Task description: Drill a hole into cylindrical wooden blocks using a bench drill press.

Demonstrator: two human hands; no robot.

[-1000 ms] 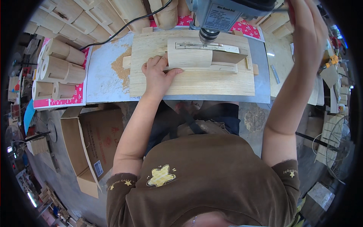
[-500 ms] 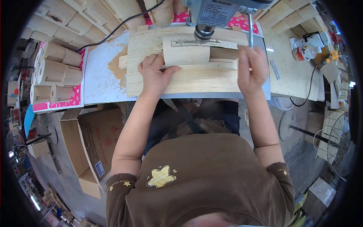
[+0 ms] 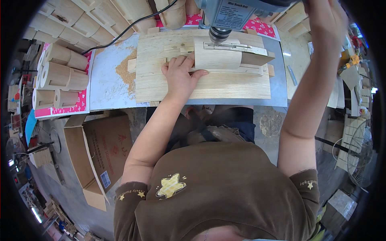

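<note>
A pale wooden cylinder (image 3: 217,59) with a slot and a cut-away right end lies on a wooden jig board (image 3: 233,89). My left hand (image 3: 179,76) grips its left end, fingers behind and thumb stretched along the front. Just above the cylinder hangs the chuck (image 3: 219,35) of a grey bench drill (image 3: 233,14); whether a bit touches the wood is hidden. My right hand (image 3: 327,22) is raised at the upper right beside the drill. Its fingers run out of the picture and are blurred, so their grip does not show.
Several slotted wooden cylinders (image 3: 62,76) stand at the left on pink patterned sheet, with more stacked behind. A black cable (image 3: 132,25) crosses the back. Sawdust (image 3: 125,72) lies left of the board. A marker pen (image 3: 292,75) is at right; an open cardboard box (image 3: 100,152) stands below.
My left hand and the wooden cylinder have slid to the right under the chuck. From beside the drill lever my right hand has risen up and to the right.
</note>
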